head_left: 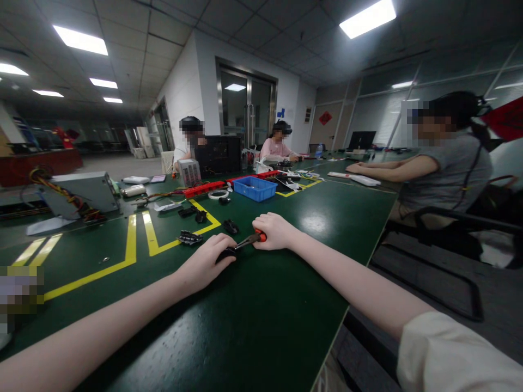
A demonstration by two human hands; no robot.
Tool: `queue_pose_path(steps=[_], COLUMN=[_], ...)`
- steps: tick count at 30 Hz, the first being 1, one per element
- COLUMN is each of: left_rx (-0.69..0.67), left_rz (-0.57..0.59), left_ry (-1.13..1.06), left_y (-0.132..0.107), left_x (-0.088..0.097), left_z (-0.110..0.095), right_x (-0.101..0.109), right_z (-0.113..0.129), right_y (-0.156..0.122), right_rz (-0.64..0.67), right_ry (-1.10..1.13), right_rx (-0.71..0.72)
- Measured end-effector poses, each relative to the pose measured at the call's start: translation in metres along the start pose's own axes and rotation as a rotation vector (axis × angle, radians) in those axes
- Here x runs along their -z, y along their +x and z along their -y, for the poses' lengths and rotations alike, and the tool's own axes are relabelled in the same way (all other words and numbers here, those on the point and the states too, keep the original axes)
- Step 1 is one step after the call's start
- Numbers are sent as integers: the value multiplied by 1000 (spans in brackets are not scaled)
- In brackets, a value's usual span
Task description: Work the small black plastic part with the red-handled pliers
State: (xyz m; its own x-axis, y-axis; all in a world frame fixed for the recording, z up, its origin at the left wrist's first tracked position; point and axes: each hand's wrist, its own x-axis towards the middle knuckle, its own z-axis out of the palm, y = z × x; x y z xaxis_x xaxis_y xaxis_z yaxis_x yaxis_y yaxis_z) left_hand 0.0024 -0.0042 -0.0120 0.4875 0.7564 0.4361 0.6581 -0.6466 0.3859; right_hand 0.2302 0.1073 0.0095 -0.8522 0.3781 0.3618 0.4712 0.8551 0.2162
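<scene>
The left fingers [224, 239] pinch a black part [225, 253]. The right fingers [262, 222] grip pliers [247, 240] that point long-ways left from them, tips right by the black part.

Head view, one: worn on the person's head, above and behind the left hand [206, 264] and right hand [272, 231], facing forward and down over the bench [261, 332]. Range: near to both hands, forearms [122, 307] running in from the lower sides. Field: wide; blue bin [263, 191] beyond the hands, doors [249, 109] farther off, ceiling [245, 27] high above them.
</scene>
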Motion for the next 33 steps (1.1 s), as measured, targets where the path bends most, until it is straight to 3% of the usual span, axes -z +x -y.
queue_pose_path(steps=[9,17,33], left_rx=[-1,-48,16], left_rz=[47,-58,-30], left_ry=[-27,-19,-57], left_y=[0,0,2], left_x=[1,-2,0], left_z=[2,4,3], right_x=[0,-1,-3], right_z=[0,1,2], right_y=[0,1,0], right_rz=[21,21,47], right_ry=[-16,46,183], right_rx=[9,-16,-75])
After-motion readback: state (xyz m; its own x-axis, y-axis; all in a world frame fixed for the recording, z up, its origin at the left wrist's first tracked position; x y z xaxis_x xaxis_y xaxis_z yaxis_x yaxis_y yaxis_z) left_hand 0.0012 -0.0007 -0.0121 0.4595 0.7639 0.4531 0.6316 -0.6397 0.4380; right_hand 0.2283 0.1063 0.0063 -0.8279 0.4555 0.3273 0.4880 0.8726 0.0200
